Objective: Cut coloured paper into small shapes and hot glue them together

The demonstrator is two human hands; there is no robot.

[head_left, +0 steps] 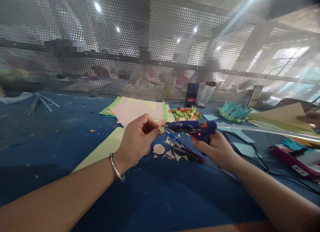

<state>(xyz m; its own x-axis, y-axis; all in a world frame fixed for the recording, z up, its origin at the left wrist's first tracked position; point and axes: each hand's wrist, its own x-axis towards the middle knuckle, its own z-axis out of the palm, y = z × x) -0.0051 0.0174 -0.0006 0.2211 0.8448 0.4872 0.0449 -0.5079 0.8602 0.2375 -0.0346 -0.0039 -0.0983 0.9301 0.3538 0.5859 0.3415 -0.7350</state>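
My right hand point(220, 148) grips a blue hot glue gun point(191, 127) by its handle, with a red light lit on its side. A long clear glue stick point(265, 131) sticks out of its back end. Between the thumb and fingers of my left hand point(138, 135) is a small folded piece of yellowish paper point(161, 129), right at the gun's nozzle. Whether the nozzle touches the paper is hard to tell. Below the gun lie scissors point(190, 152), a round pink paper disc point(159, 149) and pointed paper scraps point(180, 157).
Pink and green paper sheets point(135, 108) lie behind my left hand, beside a pile of colourful scraps point(186, 114). At right are a teal paper flower point(235, 111), a black cord point(260, 162) and a magenta power strip point(292, 162). A perforated metal screen point(112, 65) stands behind the table.
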